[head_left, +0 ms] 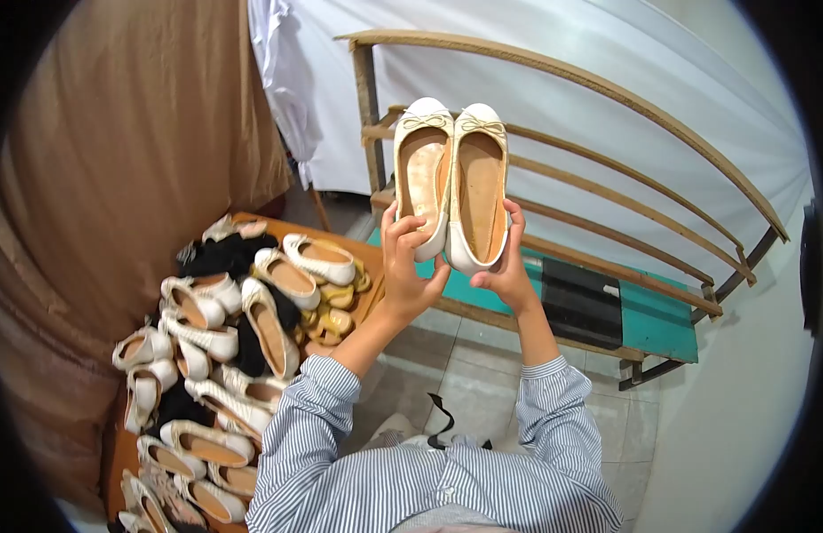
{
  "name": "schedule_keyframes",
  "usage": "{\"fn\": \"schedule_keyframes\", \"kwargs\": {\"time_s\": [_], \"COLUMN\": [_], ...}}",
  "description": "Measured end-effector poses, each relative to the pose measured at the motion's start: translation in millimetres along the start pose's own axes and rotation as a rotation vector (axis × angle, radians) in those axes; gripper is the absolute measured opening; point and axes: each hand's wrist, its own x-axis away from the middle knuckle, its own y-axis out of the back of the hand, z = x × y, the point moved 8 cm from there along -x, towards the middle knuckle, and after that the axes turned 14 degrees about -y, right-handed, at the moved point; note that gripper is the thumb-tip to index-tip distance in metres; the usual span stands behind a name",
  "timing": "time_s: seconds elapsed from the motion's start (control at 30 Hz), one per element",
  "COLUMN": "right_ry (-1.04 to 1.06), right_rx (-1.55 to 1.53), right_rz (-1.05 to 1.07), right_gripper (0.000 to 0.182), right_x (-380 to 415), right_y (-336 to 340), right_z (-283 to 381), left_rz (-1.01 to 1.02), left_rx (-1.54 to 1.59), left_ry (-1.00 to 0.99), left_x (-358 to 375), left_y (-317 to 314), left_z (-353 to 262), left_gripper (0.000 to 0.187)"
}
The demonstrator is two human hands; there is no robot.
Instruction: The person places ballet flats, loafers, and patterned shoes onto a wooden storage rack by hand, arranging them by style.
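Observation:
Two white ballet flats with small bows and tan insoles are held up side by side in front of me, toes pointing away. My left hand point(407, 258) grips the heel of the left ballet flat point(425, 114), some fingers reaching over its rim. The right ballet flat point(481, 115) is in my right hand point(507, 266), with the thumb near the heel and fingers along its outer side. The two shoes touch along their inner sides. Both striped sleeves are pushed up toward the elbows.
On the left, a wooden table point(373, 258) carries a heap of white flats point(207, 440), several yellow shoes point(332, 320) and black items point(221, 256). Ahead stands a wooden rack point(562, 62) with a green and black bench top point(660, 315). A brown curtain point(145, 115) hangs at left.

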Motion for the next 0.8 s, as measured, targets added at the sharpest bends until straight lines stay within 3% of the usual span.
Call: {"fn": "schedule_keyframes", "kwargs": {"time_s": [0.1,0.33,0.37,0.47,0.53,0.63,0.7,0.8], "right_ry": [0.116,0.362,0.382,0.359,0.259,0.204,0.125,0.022], "right_rx": [0.244,0.442,0.583,0.704,0.899,0.94,0.958,1.002], "right_rz": [-0.036,-0.066,-0.137,-0.2,-0.362,-0.443,-0.444,-0.489], "right_gripper": [0.124,0.103,0.1,0.098,0.1,0.1,0.097,0.09], "right_x": [-43.4,-200.8,-222.4,-296.3,-336.1,-385.0,-405.7,-430.7], "right_y": [15.3,44.0,42.0,46.2,50.5,54.8,50.5,43.4], "right_z": [22.7,98.1,113.7,126.7,129.1,116.4,111.1,106.6], "left_rz": [-0.033,-0.13,-0.131,-0.078,-0.064,0.069,0.199,0.221], "left_rx": [-0.054,-0.119,-0.152,-0.183,-0.206,-0.179,-0.071,-0.047], "left_ry": [-0.076,-0.203,-0.244,-0.24,-0.238,-0.186,0.022,0.1], "left_x": [-30.9,-140.9,-163.1,-218.2,-243.9,-262.8,-266.6,-267.0], "left_y": [-21.5,-58.1,-60.3,-65.2,-65.0,-70.2,-72.7,-65.9], "left_z": [28.2,139.5,158.9,218.8,254.9,309.6,352.1,398.3], "left_gripper": [0.042,0.045,0.044,0.041,0.039,0.039,0.044,0.046]}}
